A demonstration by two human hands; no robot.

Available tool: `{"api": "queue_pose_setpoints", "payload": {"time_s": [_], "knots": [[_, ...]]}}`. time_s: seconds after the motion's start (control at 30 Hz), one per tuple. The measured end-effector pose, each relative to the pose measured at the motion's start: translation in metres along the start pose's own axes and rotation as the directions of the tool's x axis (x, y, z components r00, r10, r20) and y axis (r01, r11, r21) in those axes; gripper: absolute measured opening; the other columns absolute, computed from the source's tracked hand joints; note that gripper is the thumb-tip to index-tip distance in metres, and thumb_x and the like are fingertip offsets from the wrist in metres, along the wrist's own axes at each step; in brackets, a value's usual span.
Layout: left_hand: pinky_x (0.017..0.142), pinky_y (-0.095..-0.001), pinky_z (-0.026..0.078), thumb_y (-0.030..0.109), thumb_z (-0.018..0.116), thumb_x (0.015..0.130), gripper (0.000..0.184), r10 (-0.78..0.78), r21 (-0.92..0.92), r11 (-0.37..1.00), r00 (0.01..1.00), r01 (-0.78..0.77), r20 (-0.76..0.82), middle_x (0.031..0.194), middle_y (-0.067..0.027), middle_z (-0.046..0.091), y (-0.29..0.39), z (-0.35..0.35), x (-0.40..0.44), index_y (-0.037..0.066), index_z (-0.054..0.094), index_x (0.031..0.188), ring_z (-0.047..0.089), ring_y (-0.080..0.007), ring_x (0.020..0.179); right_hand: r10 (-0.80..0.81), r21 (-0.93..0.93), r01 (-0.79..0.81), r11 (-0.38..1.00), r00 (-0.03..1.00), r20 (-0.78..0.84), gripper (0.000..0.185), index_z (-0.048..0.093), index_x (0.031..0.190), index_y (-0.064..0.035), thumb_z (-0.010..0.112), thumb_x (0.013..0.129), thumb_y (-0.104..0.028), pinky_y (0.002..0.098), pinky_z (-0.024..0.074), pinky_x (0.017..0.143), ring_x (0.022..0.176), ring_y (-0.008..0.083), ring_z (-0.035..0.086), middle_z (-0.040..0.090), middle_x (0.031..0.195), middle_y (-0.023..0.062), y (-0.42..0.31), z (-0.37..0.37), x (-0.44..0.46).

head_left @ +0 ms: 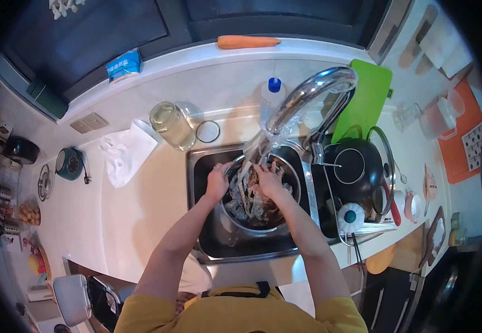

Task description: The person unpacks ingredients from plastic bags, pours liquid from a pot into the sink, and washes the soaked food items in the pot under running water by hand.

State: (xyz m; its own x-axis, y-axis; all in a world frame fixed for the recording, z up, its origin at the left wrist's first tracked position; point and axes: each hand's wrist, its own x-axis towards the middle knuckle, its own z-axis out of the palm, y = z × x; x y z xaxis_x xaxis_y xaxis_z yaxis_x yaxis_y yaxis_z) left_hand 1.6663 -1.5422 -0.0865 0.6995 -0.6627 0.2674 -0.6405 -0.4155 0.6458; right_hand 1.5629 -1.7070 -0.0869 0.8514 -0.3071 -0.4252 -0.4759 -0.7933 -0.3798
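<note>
A round metal bowl (260, 228) sits in the left basin of the sink (207, 244). It holds water and brownish, glossy food pieces (266, 206) whose kind I cannot make out. My left hand (217, 180) is closed at the bowl's left rim. Inside the bowl, my right hand (269, 181) has its fingers bent into the brown pieces, and its fingertips are partly hidden. Water streams down between my hands from the chrome faucet (318, 83), which arches over the sink.
A black wok (347, 166) and a glass lid (382, 172) stand on the right. Behind are a green cutting board (368, 91) and a blue-capped bottle (274, 86). A glass jar (171, 125) and white cloth (127, 152) lie left. A carrot (248, 42) rests on the sill.
</note>
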Motion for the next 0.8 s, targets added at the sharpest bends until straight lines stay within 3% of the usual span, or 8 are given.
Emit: {"api": "queue_pose_setpoints", "payload": {"time_s": [0.03, 0.17, 0.2, 0.3, 0.43, 0.57, 0.63, 0.8], "knots": [[0.075, -0.0398, 0.046, -0.011, 0.052, 0.062, 0.048, -0.009, -0.022, 1.000, 1.000, 0.009, 0.004, 0.084, -0.0167, 0.054, 0.000, -0.001, -0.001, 0.006, 0.058, 0.107, 0.055, -0.0345, 0.084, -0.025, 0.022, 0.024, 0.999, 1.000, 0.011, 0.089, 0.023, 0.139, -0.0251, 0.073, 0.067, -0.034, 0.0705, 0.0084, 0.098, 0.134, 0.0432, -0.003, 0.012, 0.148, 0.0053, -0.004, 0.001, 0.003], [0.074, -0.0396, 0.046, -0.012, 0.051, 0.062, 0.048, 0.003, -0.022, 1.000, 0.999, -0.004, -0.053, 0.085, -0.0167, 0.054, -0.013, 0.003, -0.011, 0.005, 0.059, 0.106, 0.055, -0.0343, 0.082, -0.019, -0.161, 0.021, 0.987, 1.000, 0.015, 0.086, 0.025, 0.139, -0.0257, 0.074, 0.067, -0.030, 0.0748, 0.0080, 0.094, 0.133, 0.0439, 0.001, 0.014, 0.147, 0.0031, -0.022, 0.021, 0.006], [0.074, -0.0393, 0.046, -0.009, 0.056, 0.064, 0.048, -0.068, -0.001, 0.998, 0.997, 0.068, -0.032, 0.086, -0.0156, 0.054, -0.014, 0.004, -0.013, 0.008, 0.058, 0.109, 0.055, -0.0341, 0.084, -0.029, -0.165, 0.032, 0.986, 0.999, 0.022, 0.086, 0.025, 0.139, -0.0257, 0.074, 0.067, -0.030, 0.0748, 0.0080, 0.094, 0.133, 0.0439, 0.001, 0.014, 0.147, 0.0031, -0.025, 0.022, 0.008], [0.075, -0.0391, 0.046, -0.009, 0.055, 0.065, 0.047, -0.092, -0.045, 0.995, 0.995, 0.091, -0.034, 0.087, -0.0157, 0.054, -0.014, 0.002, -0.018, 0.008, 0.058, 0.109, 0.055, -0.0341, 0.085, 0.076, -0.318, -0.018, 0.948, 0.982, 0.173, 0.091, 0.022, 0.140, -0.0290, 0.075, 0.066, -0.028, 0.0744, 0.0121, 0.094, 0.133, 0.0442, 0.002, 0.008, 0.149, 0.0001, -0.034, 0.016, 0.016], [0.078, -0.0388, 0.046, -0.009, 0.054, 0.067, 0.045, -0.149, -0.034, 0.988, 0.988, 0.148, -0.028, 0.088, -0.0157, 0.054, -0.006, -0.001, -0.023, 0.007, 0.058, 0.109, 0.055, -0.0338, 0.087, 0.140, -0.391, -0.031, 0.920, 0.957, 0.254, 0.094, 0.018, 0.140, -0.0342, 0.075, 0.066, -0.029, 0.0748, 0.0158, 0.092, 0.133, 0.0447, 0.004, 0.007, 0.149, -0.0002, -0.042, 0.009, 0.019], [0.079, -0.0391, 0.046, -0.009, 0.053, 0.068, 0.046, -0.156, -0.007, 0.988, 0.986, 0.156, -0.059, 0.093, -0.0156, 0.056, -0.007, 0.000, -0.034, 0.007, 0.057, 0.110, 0.055, -0.0337, 0.090, 0.034, -0.400, 0.010, 0.916, 0.994, 0.103, 0.093, 0.017, 0.140, -0.0361, 0.074, 0.066, -0.029, 0.0749, 0.0137, 0.093, 0.133, 0.0446, 0.002, 0.007, 0.149, 0.0007, -0.039, 0.028, 0.000], [0.079, -0.0394, 0.046, -0.009, 0.053, 0.068, 0.046, -0.150, -0.011, 0.989, 0.987, 0.150, -0.062, 0.095, -0.0157, 0.056, -0.008, 0.000, -0.037, 0.008, 0.057, 0.111, 0.055, -0.0337, 0.091, -0.060, -0.364, 0.038, 0.931, 0.997, -0.049, 0.090, 0.018, 0.139, -0.0370, 0.072, 0.068, -0.028, 0.0747, 0.0103, 0.093, 0.133, 0.0445, 0.002, 0.008, 0.149, 0.0021, -0.036, 0.036, -0.004], [0.077, -0.0417, 0.046, -0.007, 0.052, 0.068, 0.048, -0.155, -0.004, 0.988, 0.979, 0.156, -0.135, 0.095, -0.0165, 0.056, -0.005, 0.000, -0.051, 0.010, 0.055, 0.113, 0.055, -0.0356, 0.087, -0.159, -0.327, 0.141, 0.934, 0.987, -0.029, 0.087, 0.021, 0.139, -0.0380, 0.071, 0.068, -0.026, 0.0735, 0.0048, 0.095, 0.134, 0.0426, 0.001, 0.015, 0.148, 0.0036, -0.025, 0.047, 0.003]]}}
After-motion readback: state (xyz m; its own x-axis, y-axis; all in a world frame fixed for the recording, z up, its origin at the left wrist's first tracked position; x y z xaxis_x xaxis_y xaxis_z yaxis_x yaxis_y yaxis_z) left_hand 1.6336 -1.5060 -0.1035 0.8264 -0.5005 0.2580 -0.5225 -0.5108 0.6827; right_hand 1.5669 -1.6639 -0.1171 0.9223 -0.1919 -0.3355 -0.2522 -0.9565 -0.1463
